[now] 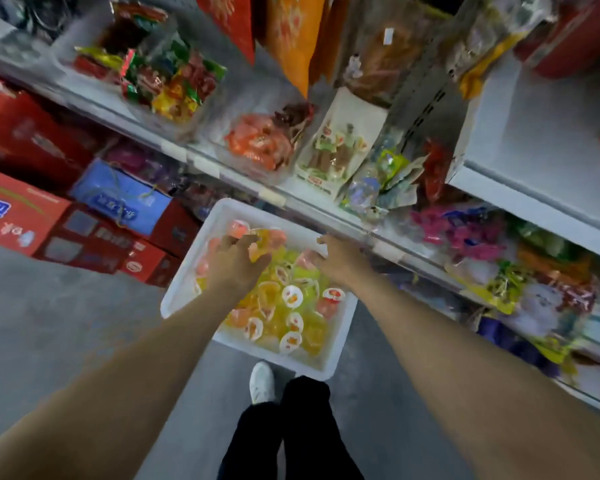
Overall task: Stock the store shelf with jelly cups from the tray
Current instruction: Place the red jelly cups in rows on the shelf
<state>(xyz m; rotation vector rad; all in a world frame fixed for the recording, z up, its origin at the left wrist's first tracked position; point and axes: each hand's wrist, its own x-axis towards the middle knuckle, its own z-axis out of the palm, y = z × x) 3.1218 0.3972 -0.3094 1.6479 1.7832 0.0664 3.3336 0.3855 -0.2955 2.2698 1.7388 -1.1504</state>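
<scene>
Both bare forearms reach down from the lower corners toward the floor. Below them, black trouser legs [291,431] and one white shoe [262,382] stand on grey concrete floor [66,323].

White rectangular plastic tray [340,337] sits on the floor just ahead of the shoe, its far end against the base of the white metal store shelf [326,209]. It is heaped with small clear jelly cups [291,306], yellow, orange and pink, some showing white printed lids.

My left hand [236,261] hovers over the far-left part of the heap, fingers spread and bent downward, touching cups; motion blur hides whether any is gripped. My right hand [336,261] is at the far-right side, fingers curled around a pinkish cup.

Shelf tiers above carry bagged sweets in clear bins. Red cartons [21,209] and a blue carton [122,199] lie to the left.
</scene>
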